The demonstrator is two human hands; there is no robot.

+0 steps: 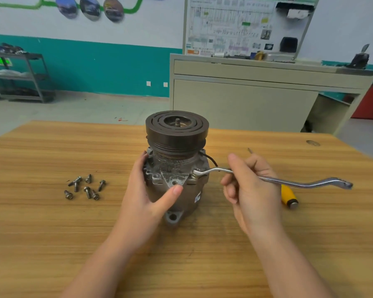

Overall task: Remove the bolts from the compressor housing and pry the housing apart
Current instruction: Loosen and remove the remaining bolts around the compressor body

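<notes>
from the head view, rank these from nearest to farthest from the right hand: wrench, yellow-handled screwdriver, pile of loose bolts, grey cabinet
1. wrench: held in the right hand, its ring end on a bolt at the compressor's right side.
2. yellow-handled screwdriver: on the table just right of that hand, partly hidden behind it.
3. pile of loose bolts: on the table, left of the compressor.
4. grey cabinet: beyond the table.

wooden table (52,222) with the compressor (177,168) standing upright on it, a loose bunch of bolts (85,187) off to its left, and a yellow-handled screwdriver (289,195) lying on its right.
</notes>
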